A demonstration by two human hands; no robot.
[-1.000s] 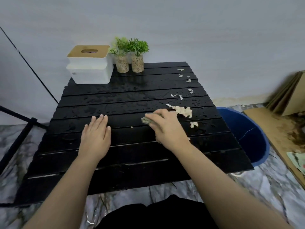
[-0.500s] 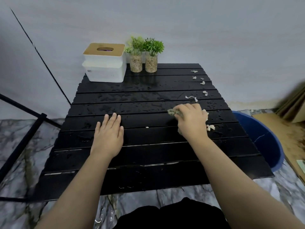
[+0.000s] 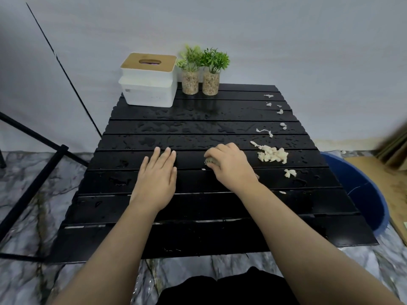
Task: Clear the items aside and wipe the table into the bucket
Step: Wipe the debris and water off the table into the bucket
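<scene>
Head-worn wide-angle camera looks forward and down, close over the table [image 3: 198, 227].

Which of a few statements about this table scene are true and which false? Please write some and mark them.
1. The left hand lies flat on the table. True.
2. The right hand is empty. False: its fingers grip a rag.
3. The bucket stands on the table. False: it stands on the floor, right of the table.
4. Pale scraps lie right of the right hand. True.
5. The table is dry. False: water drops cover it.
6. Two plants stand right of the box. True.
</scene>
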